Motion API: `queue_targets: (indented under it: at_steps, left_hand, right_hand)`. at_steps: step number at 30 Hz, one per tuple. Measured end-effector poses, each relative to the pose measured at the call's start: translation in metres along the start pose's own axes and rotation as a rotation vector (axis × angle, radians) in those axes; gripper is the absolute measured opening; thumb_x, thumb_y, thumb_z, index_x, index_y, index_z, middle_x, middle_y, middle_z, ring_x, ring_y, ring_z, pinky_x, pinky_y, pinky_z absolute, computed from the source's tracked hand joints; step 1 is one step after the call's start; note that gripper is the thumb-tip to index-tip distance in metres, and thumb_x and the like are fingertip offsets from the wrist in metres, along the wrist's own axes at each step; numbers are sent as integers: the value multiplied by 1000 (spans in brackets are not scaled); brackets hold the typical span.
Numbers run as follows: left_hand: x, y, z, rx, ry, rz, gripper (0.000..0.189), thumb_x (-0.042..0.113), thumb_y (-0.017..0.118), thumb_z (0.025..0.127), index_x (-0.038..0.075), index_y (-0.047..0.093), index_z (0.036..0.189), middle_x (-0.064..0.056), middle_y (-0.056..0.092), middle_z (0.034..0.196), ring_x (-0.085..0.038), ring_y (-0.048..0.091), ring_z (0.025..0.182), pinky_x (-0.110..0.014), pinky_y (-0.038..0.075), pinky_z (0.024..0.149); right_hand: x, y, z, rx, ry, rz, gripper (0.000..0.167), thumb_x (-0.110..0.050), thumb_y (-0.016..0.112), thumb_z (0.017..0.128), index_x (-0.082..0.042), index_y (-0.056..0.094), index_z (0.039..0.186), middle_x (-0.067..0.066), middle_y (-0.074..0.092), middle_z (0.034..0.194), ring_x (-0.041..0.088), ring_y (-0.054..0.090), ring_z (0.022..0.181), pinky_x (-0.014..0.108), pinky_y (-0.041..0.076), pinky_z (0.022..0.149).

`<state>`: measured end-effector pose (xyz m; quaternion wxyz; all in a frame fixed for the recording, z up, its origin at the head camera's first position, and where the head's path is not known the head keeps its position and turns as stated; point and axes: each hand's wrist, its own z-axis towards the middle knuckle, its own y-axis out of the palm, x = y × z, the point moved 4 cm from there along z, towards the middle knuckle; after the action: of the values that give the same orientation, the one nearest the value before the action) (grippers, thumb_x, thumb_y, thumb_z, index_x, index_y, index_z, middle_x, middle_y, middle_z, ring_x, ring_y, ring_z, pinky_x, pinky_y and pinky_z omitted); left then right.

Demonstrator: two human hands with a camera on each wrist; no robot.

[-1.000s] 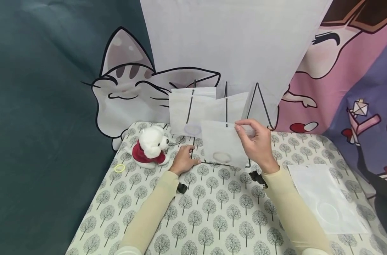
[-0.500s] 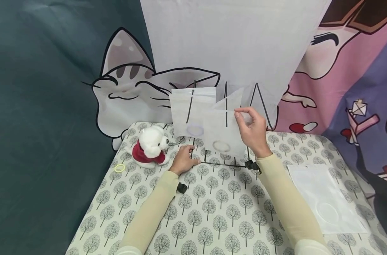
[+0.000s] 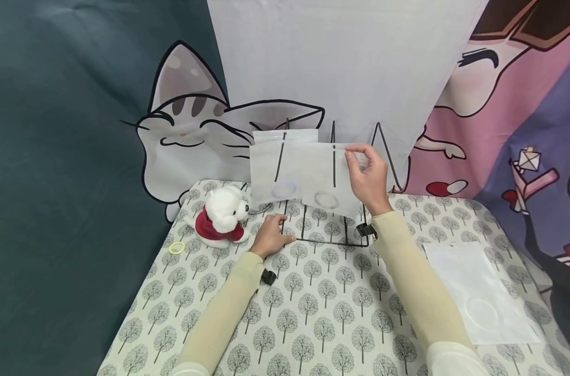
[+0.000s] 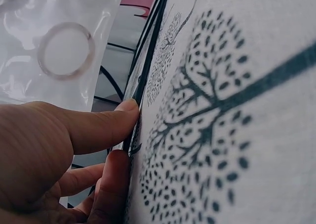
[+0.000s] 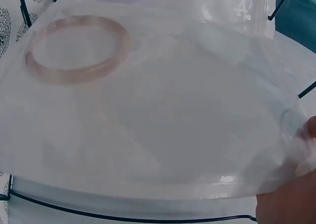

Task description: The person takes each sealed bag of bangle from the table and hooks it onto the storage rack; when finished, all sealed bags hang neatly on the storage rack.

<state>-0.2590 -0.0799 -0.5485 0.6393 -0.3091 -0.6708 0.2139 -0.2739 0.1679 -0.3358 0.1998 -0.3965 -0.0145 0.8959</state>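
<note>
My right hand [image 3: 369,180] pinches the upper right edge of a translucent zip bag [image 3: 322,169]. A pinkish-brown bangle [image 5: 79,49] lies inside the bag's lower part. The bag hangs in front of a black wire rack [image 3: 332,243], overlapping its middle hook [image 3: 334,166]. At the rack's front left corner, my left hand [image 3: 269,236] grips the base wire between thumb and fingers, as the left wrist view shows. Other translucent bags [image 3: 268,164] hang on the left hook, the front one with a lilac ring [image 3: 283,189] inside.
A white plush toy [image 3: 223,211] in a red top sits left of the rack. Near it lies a yellow ring [image 3: 176,248]. On the right of the tree-print tablecloth [image 3: 322,303], another bag [image 3: 459,271] lies flat with a clear ring inside. A printed curtain [image 3: 360,62] stands behind.
My right hand has lifted the bag with the bangle upward and back, its top edge now level near the hook's upper part. My left hand has stayed on the rack.
</note>
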Motion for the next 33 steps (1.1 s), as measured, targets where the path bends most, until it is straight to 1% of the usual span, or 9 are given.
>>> queue_targets:
  at_steps: [7, 11, 14, 16, 18, 22, 26, 29, 33]
  left_hand:
    - [-1, -1, 1, 1, -7, -15, 77, 29, 90, 83, 12, 56, 150, -16, 56, 141, -32, 65, 115, -52, 56, 102]
    - [-2, -1, 2, 0, -3, -8, 76, 30, 90, 83, 12, 56, 150, -15, 56, 140, -31, 65, 115, -51, 56, 101]
    - [-3, -1, 2, 0, -8, -5, 76, 30, 90, 83, 12, 56, 150, -15, 56, 140, -31, 66, 114, -51, 56, 101]
    - [-2, -1, 1, -1, -11, -12, 77, 29, 91, 83, 12, 57, 150, -16, 56, 141, -32, 66, 115, -52, 56, 103]
    - [-2, -2, 0, -1, -12, -10, 77, 30, 90, 83, 13, 56, 150, -16, 56, 143, -33, 65, 118, -53, 55, 104]
    - [-1, -1, 0, -6, -10, -11, 77, 30, 90, 83, 13, 56, 150, -16, 55, 143, -34, 65, 118, -53, 54, 106]
    - [0, -1, 1, -14, -7, -21, 76, 30, 90, 84, 12, 56, 150, -16, 56, 141, -35, 64, 119, -54, 54, 106]
    - [0, -1, 1, -19, -12, -14, 76, 30, 89, 85, 12, 56, 151, -16, 55, 142, -35, 63, 123, -54, 52, 108]
    - [1, -1, 1, -22, -22, -15, 77, 29, 90, 84, 13, 55, 151, -17, 54, 145, -37, 61, 128, -54, 51, 111]
  right_hand:
    - [12, 7, 5, 37, 13, -20, 15, 5, 67, 98, 9, 72, 111, 26, 76, 113, 39, 70, 116, 35, 51, 108]
    - [11, 5, 1, 28, 46, 3, 18, 3, 67, 99, 9, 71, 115, 25, 74, 119, 29, 70, 117, 27, 51, 105]
    - [22, 3, -4, 19, 74, 13, 20, 2, 66, 100, 8, 70, 118, 22, 74, 115, 13, 69, 89, 16, 53, 80]
    - [34, 1, -6, 21, 77, 14, 20, 1, 66, 100, 7, 70, 120, 19, 72, 99, 4, 58, 70, 13, 46, 63]
    - [45, -2, -9, 24, 75, 21, 21, 1, 65, 101, 6, 69, 121, 11, 64, 83, 3, 45, 59, 14, 38, 52]
    - [58, -13, -17, -1, 99, 56, 24, -4, 66, 102, 1, 67, 126, 0, 56, 73, 5, 47, 59, 15, 41, 52]
    - [64, -23, -26, -44, 165, 59, 26, -15, 65, 105, -6, 63, 130, -4, 66, 86, 10, 60, 69, 16, 51, 61]
    - [65, -31, -31, -46, 180, 57, 26, -18, 66, 105, -6, 63, 129, 0, 71, 92, 14, 67, 75, 18, 56, 65]
    - [69, -44, -35, -30, 153, 84, 24, -10, 66, 104, 0, 65, 125, 9, 75, 93, 11, 72, 77, 19, 58, 63]
